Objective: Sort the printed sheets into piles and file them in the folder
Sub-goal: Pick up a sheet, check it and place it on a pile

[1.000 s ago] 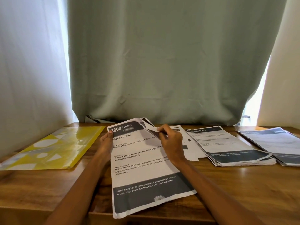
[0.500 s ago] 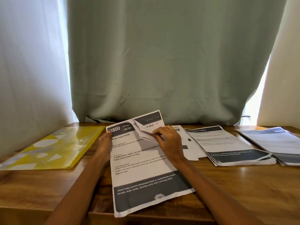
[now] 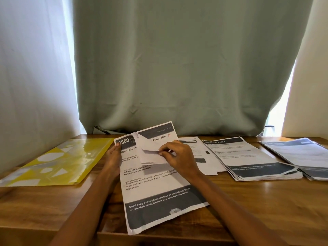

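Gripping the stack of printed sheets (image 3: pixel 156 192) at centre frame, my left hand (image 3: pixel 113 157) clamps its upper left corner, thumb pressed just beside the large "3800" in the dark header. My right hand (image 3: pixel 179 157) pinches the folded-over top right corner of the front sheet (image 3: pixel 150 151), peeling it forward toward me so that its blank back shows. Behind that fold, the next page (image 3: pixel 159 134) stands exposed, with the words "Photo Wall" and a small red mark legible near its top edge. The front sheet reads "Wash baby bottle", and its lower end lies flat on the wooden table (image 3: pixel 248 201), reaching the near edge at the bottom of the frame.

Right of centre, a short run of loose white pages (image 3: pixel 200 157) lies partly under my right wrist. Just beyond it sits a thicker pile (image 3: pixel 252 157) headed "DRESSING TABLE", its sheets fanned slightly at the lower corner. A third pile (image 3: pixel 298 153) lies at the right edge of the frame, touching or nearly touching the second; I cannot tell which.

At the left of the frame the yellow translucent folder (image 3: pixel 58 160) lies flat and closed on the table, apart from the sheets. A grey-green curtain (image 3: pixel 177 68) fills the upper frame behind the table.
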